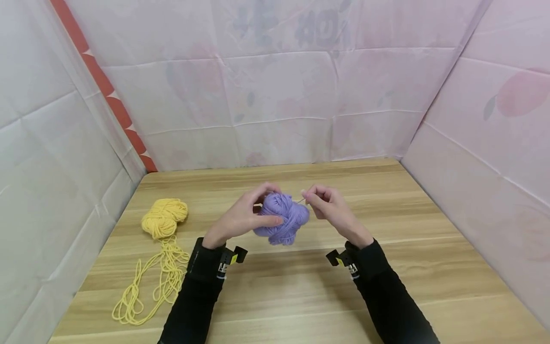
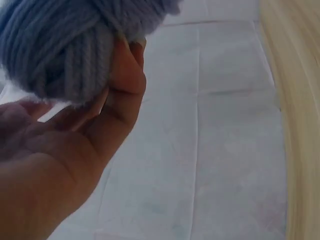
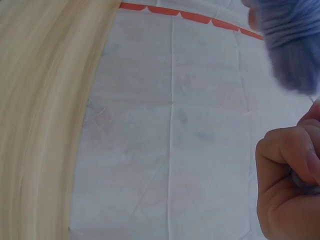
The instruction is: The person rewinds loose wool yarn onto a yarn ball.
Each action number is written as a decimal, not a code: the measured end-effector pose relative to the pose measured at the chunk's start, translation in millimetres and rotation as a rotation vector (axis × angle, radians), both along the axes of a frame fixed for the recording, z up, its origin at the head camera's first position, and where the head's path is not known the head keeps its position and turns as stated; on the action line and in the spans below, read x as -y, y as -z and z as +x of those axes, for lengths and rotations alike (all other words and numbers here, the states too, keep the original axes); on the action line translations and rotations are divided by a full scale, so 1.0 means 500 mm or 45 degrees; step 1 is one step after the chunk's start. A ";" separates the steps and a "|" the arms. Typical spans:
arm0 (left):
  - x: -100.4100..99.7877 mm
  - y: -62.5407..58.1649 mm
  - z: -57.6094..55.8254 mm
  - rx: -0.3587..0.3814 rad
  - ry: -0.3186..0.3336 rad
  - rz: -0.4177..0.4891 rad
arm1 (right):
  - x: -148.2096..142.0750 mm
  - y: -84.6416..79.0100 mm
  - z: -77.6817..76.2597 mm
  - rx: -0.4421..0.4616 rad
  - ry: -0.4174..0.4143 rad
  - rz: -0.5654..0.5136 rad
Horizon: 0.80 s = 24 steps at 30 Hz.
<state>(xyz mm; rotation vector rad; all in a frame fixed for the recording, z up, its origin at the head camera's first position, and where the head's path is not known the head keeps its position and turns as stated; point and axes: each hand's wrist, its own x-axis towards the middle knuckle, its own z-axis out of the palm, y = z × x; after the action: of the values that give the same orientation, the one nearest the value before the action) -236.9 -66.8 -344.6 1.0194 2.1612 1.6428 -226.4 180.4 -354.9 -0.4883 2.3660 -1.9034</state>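
A purple ball of yarn [image 1: 283, 217] is held up over the table by my left hand [image 1: 245, 215], thumb across its near side and fingers behind. The left wrist view shows the fingers curled round the wound yarn [image 2: 75, 55]. To the right of the ball, my right hand [image 1: 328, 205] pinches a strand of the purple yarn [image 1: 301, 200] between thumb and fingertips. That strand runs short and straight from the ball to the fingers. In the right wrist view the curled right hand [image 3: 290, 175] has a bit of purple yarn inside its fingers.
A yellow ball of yarn [image 1: 165, 217] lies at the left of the wooden table [image 1: 279, 306]. Its loose yellow strands [image 1: 165, 272] trail in loops toward the near edge, beside my left sleeve. Pale printed sheets [image 1: 279, 95] wall the table at back and sides.
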 end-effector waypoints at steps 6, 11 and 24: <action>-0.007 0.005 -0.005 -0.062 -0.293 -0.078 | 0.010 -0.008 0.017 -0.179 0.020 0.022; -0.012 0.006 -0.007 -0.043 -0.502 0.047 | 0.028 -0.012 0.031 -0.305 -0.084 0.066; -0.011 0.002 -0.008 0.118 -0.593 0.574 | 0.066 0.010 0.033 -0.271 -0.278 0.090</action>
<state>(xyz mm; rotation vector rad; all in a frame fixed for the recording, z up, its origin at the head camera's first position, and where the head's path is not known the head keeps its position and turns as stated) -241.0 -61.3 -345.6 0.5292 2.1218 2.4144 -209.9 147.3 -359.6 -0.9434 2.3751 -1.7435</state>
